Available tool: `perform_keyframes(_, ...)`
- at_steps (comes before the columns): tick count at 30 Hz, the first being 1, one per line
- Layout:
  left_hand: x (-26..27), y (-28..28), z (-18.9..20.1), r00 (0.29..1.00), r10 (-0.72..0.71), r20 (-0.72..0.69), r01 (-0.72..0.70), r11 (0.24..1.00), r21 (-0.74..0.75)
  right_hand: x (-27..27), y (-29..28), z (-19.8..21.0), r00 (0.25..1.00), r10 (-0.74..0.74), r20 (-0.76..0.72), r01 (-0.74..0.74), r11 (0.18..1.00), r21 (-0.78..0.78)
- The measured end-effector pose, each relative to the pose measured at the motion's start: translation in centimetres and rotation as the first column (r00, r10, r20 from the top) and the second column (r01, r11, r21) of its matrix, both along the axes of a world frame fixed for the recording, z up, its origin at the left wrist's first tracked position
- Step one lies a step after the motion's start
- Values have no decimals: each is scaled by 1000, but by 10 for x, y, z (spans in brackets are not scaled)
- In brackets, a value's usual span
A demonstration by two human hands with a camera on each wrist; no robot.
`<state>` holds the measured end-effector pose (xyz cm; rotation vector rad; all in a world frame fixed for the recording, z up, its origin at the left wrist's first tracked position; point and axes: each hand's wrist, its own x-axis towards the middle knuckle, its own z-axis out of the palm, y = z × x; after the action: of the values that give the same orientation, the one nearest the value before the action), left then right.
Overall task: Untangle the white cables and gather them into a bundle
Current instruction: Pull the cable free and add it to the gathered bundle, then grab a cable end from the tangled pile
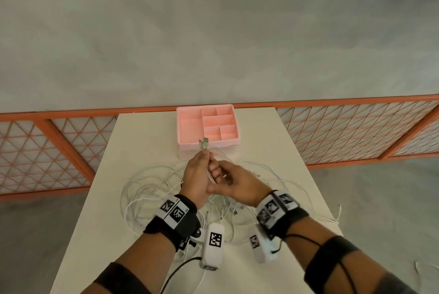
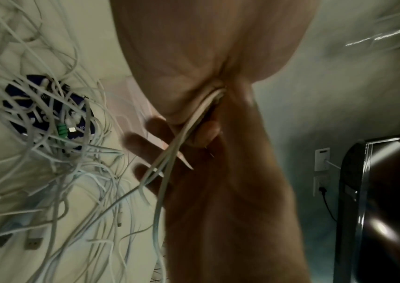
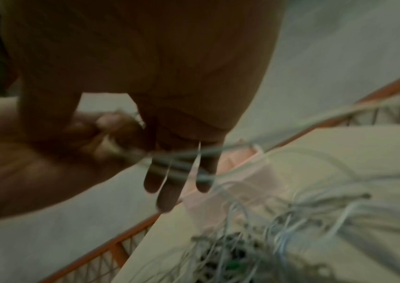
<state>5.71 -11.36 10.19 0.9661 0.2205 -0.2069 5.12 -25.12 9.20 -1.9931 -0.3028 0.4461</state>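
A tangle of white cables point(image 1: 147, 189) lies spread over the white table point(image 1: 142, 141). My left hand point(image 1: 198, 175) is raised above it and grips a bunch of these cables, whose USB plugs point(image 1: 204, 143) stick up past the fingers. In the left wrist view the strands point(image 2: 206, 105) come out from under the left palm point(image 2: 194, 57) and hang down to the pile. My right hand point(image 1: 235, 184) meets the left and pinches the same bunch just below it. In the blurred right wrist view three fingers point(image 3: 167, 199) point down with cables point(image 3: 182, 162) running across them.
A pink divided tray point(image 1: 228, 143) stands at the table's far edge, just beyond the hands. A dark purple round thing point(image 2: 36, 122) and a green clip point(image 2: 62, 131) lie under the tangle. One cable end point(image 1: 337, 215) hangs off the right edge. An orange mesh fence point(image 1: 71, 132) runs behind.
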Motion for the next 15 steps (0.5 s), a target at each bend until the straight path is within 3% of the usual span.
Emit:
perform_keyframes(2, 3, 8, 2, 999, 23, 30, -24, 1000, 12, -4, 20, -6, 999, -36, 5, 35, 996, 87)
perform_keyframes(3, 5, 14, 1, 998, 30, 56, -32, 999, 28, -4, 20, -11, 998, -52, 37, 50, 998, 44)
perform_keyframes(8, 10, 41, -8, 992, 91, 88, -97, 994, 58, -13, -23, -40, 972, 143, 187, -55, 911, -408)
perform_keyframes(15, 11, 47, -6, 986, 146, 77, -152, 986, 72, -39, -122, -69, 997, -61, 41, 73, 773, -630)
